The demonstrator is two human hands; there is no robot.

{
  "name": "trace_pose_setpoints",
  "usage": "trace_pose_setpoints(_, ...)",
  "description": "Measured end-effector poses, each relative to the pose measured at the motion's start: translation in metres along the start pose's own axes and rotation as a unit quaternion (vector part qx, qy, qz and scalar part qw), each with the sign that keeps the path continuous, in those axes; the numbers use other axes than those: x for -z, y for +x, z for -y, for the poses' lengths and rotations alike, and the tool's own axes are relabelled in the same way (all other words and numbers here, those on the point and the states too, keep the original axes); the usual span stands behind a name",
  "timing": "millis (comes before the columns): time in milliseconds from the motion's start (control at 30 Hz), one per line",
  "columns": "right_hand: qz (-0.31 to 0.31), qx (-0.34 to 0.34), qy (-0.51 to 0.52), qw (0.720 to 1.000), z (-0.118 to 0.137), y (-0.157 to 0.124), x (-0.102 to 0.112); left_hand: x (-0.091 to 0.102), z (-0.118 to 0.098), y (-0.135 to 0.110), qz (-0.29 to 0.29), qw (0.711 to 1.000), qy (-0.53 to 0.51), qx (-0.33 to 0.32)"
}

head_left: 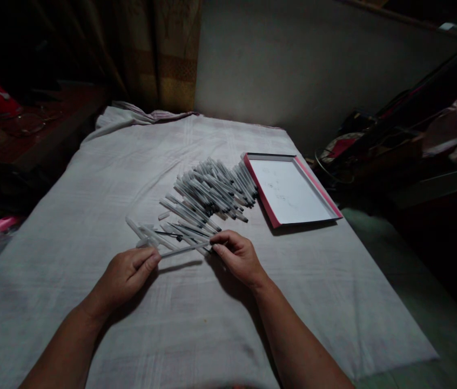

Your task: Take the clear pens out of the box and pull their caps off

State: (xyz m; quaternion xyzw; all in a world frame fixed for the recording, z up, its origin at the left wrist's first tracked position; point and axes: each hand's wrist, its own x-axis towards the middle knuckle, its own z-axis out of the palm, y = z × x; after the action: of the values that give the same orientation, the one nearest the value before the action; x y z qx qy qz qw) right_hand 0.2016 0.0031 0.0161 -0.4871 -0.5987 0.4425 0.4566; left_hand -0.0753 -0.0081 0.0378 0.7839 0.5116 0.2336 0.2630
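A clear pen barrel is stretched between my two hands just above the cloth. My left hand pinches its left end with curled fingers. My right hand pinches its right end between thumb and fingers. Right behind them lie a few loose barrels, caps and thin black refills. Farther back a large heap of white pens with dark tips fans out across the cloth.
A shallow red-edged box lid with a white inside lies right of the pen heap. A pale cloth covers the table. Dark clutter stands off the right edge, pink items off the left.
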Motion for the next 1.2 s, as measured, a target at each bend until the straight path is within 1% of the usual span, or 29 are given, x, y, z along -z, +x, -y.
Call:
trace_pose_setpoints(67, 0.0, 0.018, -0.032, 0.999, -0.002, 0.0, 0.003, 0.001, 0.001, -0.001, 0.001, 1.0, -0.012, 0.016)
trace_pose_setpoints(133, 0.012, 0.046, -0.092, 0.995, -0.004, 0.0, 0.005, 0.002, 0.002, -0.001, 0.0, 1.0, -0.015, 0.024)
trace_pose_setpoints(267, 0.043, 0.113, -0.243, 0.962, -0.005, -0.002, 0.003, 0.002, 0.003, -0.002, -0.005, 1.0, -0.016, 0.025)
trace_pose_setpoints(333, 0.04, 0.128, -0.269, 0.954, -0.003, -0.002, 0.002, 0.002, 0.002, -0.001, -0.007, 1.0, -0.017, 0.021)
trace_pose_setpoints(400, 0.029, 0.131, -0.242, 0.961, -0.001, -0.002, 0.001, 0.001, 0.001, -0.001, -0.013, 1.0, -0.016, 0.014)
trace_pose_setpoints(500, 0.015, 0.115, -0.143, 0.983, 0.002, -0.001, -0.002, 0.002, 0.0, 0.0, -0.018, 1.0, -0.005, -0.002)
trace_pose_setpoints(567, 0.008, 0.084, -0.079, 0.993, 0.002, -0.001, -0.005, 0.002, 0.0, 0.0, -0.017, 1.0, 0.005, -0.013)
trace_pose_setpoints(633, -0.003, 0.039, -0.026, 0.999, 0.001, -0.002, -0.009, 0.002, 0.0, 0.0, -0.014, 1.0, 0.01, -0.019)
trace_pose_setpoints(767, -0.025, -0.055, 0.063, 0.996, 0.002, -0.004, -0.015, 0.002, 0.0, -0.001, -0.012, 1.0, 0.001, -0.008)
trace_pose_setpoints(833, -0.04, -0.086, 0.089, 0.992, 0.004, -0.002, -0.015, 0.002, 0.0, -0.001, -0.009, 1.0, -0.013, 0.011)
trace_pose_setpoints(900, -0.074, -0.109, 0.109, 0.985, 0.006, 0.0, -0.012, 0.004, 0.001, -0.001, -0.007, 0.999, -0.027, 0.038)
trace_pose_setpoints(967, -0.128, -0.128, 0.137, 0.974, 0.008, 0.005, -0.006, 0.008, 0.006, -0.002, -0.027, 0.996, -0.035, 0.072)
trace_pose_setpoints(1033, -0.195, -0.145, 0.172, 0.955, 0.008, 0.01, 0.003, 0.014, 0.013, -0.004, -0.069, 0.99, -0.035, 0.115)
trace_pose_setpoints(1100, -0.248, -0.155, 0.2, 0.935, 0.007, 0.014, 0.009, 0.021, 0.022, -0.007, -0.118, 0.979, -0.032, 0.164)
trace_pose_setpoints(1167, -0.265, -0.151, 0.208, 0.929, 0.006, 0.015, 0.011, 0.025, 0.028, -0.009, -0.164, 0.966, -0.028, 0.2)
trace_pose_setpoints(1200, -0.258, -0.144, 0.203, 0.933, 0.005, 0.014, 0.009, 0.026, 0.03, -0.009, -0.181, 0.961, -0.025, 0.21)
